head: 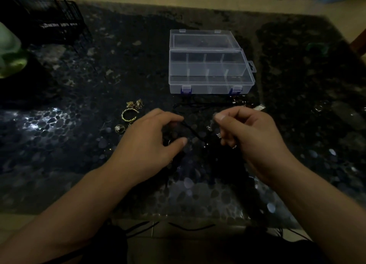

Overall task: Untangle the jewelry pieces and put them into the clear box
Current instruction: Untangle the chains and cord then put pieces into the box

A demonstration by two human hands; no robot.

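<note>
A clear plastic box (210, 73) with dividers stands open on the dark stone table, its lid laid back behind it. My left hand (146, 143) pinches a black cord (190, 131) between thumb and fingers. My right hand (255, 139) is closed on a thin chain with small silver charms (214, 132) hanging from it. Cord and chain run together between the two hands. To the left lie a gold bracelet (129, 114), gold earrings (135, 103) and a silver ring (119, 128). More dark cord (198, 103) lies just in front of the box.
A black wire rack (57, 24) stands at the back left, with a pale green object (10, 51) at the left edge. Small shiny bits (259, 107) lie right of the cord. The table's near edge (178, 218) runs below my forearms.
</note>
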